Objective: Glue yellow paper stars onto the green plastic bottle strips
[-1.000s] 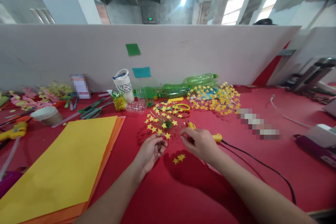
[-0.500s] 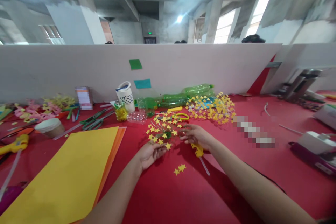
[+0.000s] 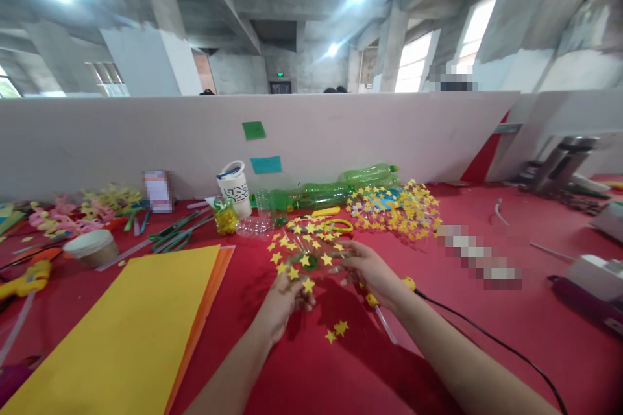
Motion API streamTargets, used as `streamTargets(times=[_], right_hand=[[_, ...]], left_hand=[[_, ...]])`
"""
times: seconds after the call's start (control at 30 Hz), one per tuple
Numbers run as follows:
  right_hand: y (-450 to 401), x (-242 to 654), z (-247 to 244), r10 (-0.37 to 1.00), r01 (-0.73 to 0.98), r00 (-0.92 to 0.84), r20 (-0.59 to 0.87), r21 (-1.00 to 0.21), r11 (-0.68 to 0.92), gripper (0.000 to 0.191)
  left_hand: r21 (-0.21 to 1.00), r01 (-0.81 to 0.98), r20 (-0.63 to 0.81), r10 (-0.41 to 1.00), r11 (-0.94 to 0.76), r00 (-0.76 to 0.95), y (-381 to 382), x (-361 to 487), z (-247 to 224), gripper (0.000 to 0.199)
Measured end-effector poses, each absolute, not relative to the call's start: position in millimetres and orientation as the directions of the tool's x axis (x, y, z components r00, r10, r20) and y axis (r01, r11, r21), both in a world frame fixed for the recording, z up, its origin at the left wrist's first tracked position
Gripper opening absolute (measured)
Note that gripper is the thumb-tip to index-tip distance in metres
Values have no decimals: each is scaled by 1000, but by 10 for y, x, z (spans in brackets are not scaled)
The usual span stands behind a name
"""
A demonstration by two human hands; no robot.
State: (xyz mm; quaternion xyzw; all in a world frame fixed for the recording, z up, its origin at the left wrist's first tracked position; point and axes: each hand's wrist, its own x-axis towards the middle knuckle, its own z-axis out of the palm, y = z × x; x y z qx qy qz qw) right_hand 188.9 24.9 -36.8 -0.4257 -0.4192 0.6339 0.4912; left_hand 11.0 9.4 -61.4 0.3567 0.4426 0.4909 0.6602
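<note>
In front of me is a star ornament [image 3: 311, 246], a spray of thin clear strips tipped with yellow stars around a green piece like a bottle bottom. My left hand [image 3: 283, 303] is at its lower left, fingers curled on the near strips; the exact grip is partly hidden by stars. At the ornament's right side, my right hand [image 3: 367, 269] has its fingers apart, close to the outer strips. A yellow glue gun [image 3: 372, 299] lies partly hidden beneath that hand, a clear glue stick [image 3: 387, 325] jutting from it. Several loose yellow stars [image 3: 337, 331] lie on the red table nearby.
Yellow paper sheets [image 3: 121, 324] lie at left. Behind stand a white cup [image 3: 236, 191], green bottles [image 3: 326, 196], yellow-handled scissors [image 3: 341, 227] and another star cluster [image 3: 413, 211]. A second glue gun [image 3: 29, 279] is far left. A black cord [image 3: 491, 331] runs along my right arm.
My left hand has turned and its fingers have drawn in at the ornament's lower left. The ornament has tilted slightly. My right hand stays beside it; the view has tipped up a little.
</note>
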Motion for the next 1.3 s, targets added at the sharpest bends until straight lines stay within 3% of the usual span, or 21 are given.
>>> streamTargets(times=[0.17, 0.4, 0.5, 0.57, 0.67, 0.73, 0.87, 1.17, 1.3], right_hand=[[169, 1907, -290, 985, -305, -149, -87, -943, -130, 32], [129, 1873, -278, 976, -318, -204, -69, -939, -133, 36], [129, 1883, -297, 980, -208, -196, -42, -975, -83, 37], [107, 1894, -303, 994, -7, -78, 75, -997, 75, 33], [10, 1871, -307, 892, 386, 68, 448, -836, 390, 22], [-76, 1812, -323, 800, 531, -33, 599, -667, 522, 12], [-170, 1654, -404, 744, 590, -293, 601, -498, 635, 13], [-90, 1623, -483, 730, 677, -239, 640, -430, 598, 10], [-90, 1618, -513, 706, 704, -226, 671, -389, 594, 25]], left_hand=[[918, -374, -118, 992, 127, 46, 42, 125, -592, 36], [932, -347, -111, 994, 106, 6, 118, 119, -728, 34], [915, -392, -106, 994, 91, -16, 133, 120, -754, 33], [900, -430, -98, 994, 67, -50, 138, 122, -747, 34], [892, -447, -88, 996, 65, -31, 134, 123, -724, 31], [897, -436, -78, 997, 69, -4, 118, 127, -709, 28], [903, -423, -58, 998, 68, 36, 69, 159, -679, 26], [891, -446, -59, 996, 84, 71, 46, 244, -719, 30], [879, -464, -70, 992, 111, 105, 56, 255, -715, 36]])
